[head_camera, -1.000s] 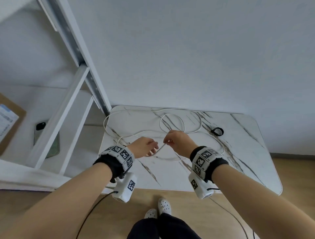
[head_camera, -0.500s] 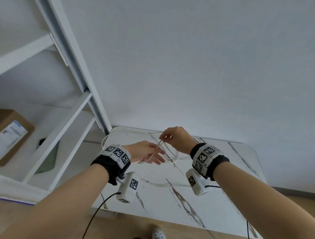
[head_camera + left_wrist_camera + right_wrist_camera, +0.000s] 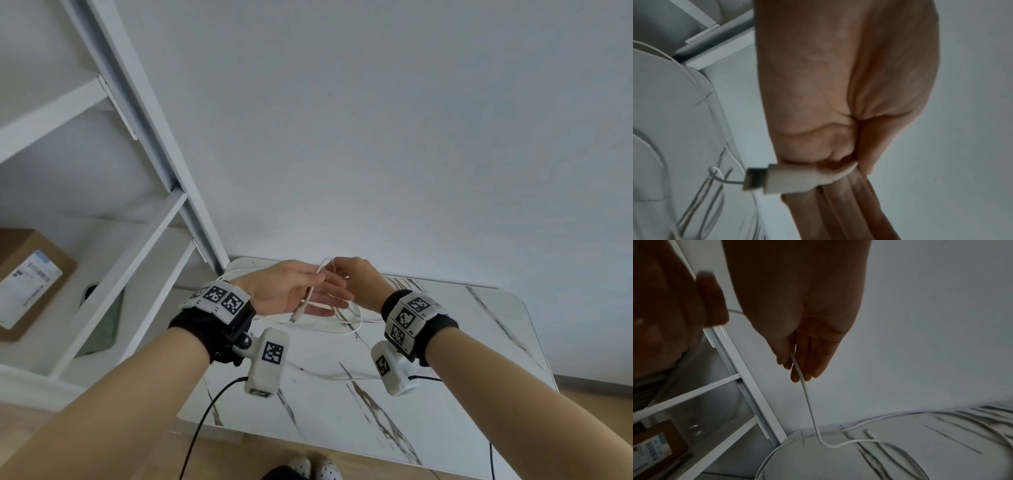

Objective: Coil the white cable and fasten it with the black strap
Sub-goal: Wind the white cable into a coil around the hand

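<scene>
Both hands hold the white cable (image 3: pixel 310 298) above the marble table (image 3: pixel 445 394). My left hand (image 3: pixel 318 291) lies palm up, its thumb pinching the cable just behind the USB plug (image 3: pixel 774 180), which hangs down toward me. My right hand (image 3: pixel 346 274) pinches the cable a little higher, at the top of a small arch. In the right wrist view the cable (image 3: pixel 809 402) drops from the right hand's fingertips (image 3: pixel 797 363) to the tabletop. More loose loops (image 3: pixel 356 325) lie on the table under the hands. The black strap is not in view.
A white shelving frame (image 3: pixel 154 137) stands left of the table against the wall. On its shelf lie a cardboard box (image 3: pixel 30 281) and a phone (image 3: pixel 102 329). The table's front edge is close to my feet (image 3: pixel 315 467).
Both hands have risen off the table with the cable. The left hand has turned palm up with the plug end, and the right hand has lifted its part above it.
</scene>
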A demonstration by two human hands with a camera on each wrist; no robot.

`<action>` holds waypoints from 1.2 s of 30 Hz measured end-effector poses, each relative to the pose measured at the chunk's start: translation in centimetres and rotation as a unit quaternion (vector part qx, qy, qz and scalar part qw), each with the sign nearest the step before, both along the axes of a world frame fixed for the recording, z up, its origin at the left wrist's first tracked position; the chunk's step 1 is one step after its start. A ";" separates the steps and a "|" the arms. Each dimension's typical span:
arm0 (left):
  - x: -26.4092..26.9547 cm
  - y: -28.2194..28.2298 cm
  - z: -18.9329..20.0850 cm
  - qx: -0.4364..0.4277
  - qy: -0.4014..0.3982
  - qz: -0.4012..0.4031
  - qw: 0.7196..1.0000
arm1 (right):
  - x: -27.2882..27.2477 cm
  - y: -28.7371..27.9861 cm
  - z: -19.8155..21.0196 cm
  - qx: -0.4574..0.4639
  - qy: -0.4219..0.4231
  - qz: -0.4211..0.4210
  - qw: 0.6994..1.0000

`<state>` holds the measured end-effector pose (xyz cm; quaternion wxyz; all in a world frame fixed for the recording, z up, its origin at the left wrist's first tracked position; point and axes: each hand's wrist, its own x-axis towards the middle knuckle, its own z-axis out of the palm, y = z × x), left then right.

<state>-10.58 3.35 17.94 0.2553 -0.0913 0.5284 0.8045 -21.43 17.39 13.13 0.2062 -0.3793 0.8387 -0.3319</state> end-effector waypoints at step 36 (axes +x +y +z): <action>-4.3 -7.3 1.9 0.021 0.104 0.277 0.955 | 5.2 -1.9 -2.2 -0.023 -0.033 -0.062 0.997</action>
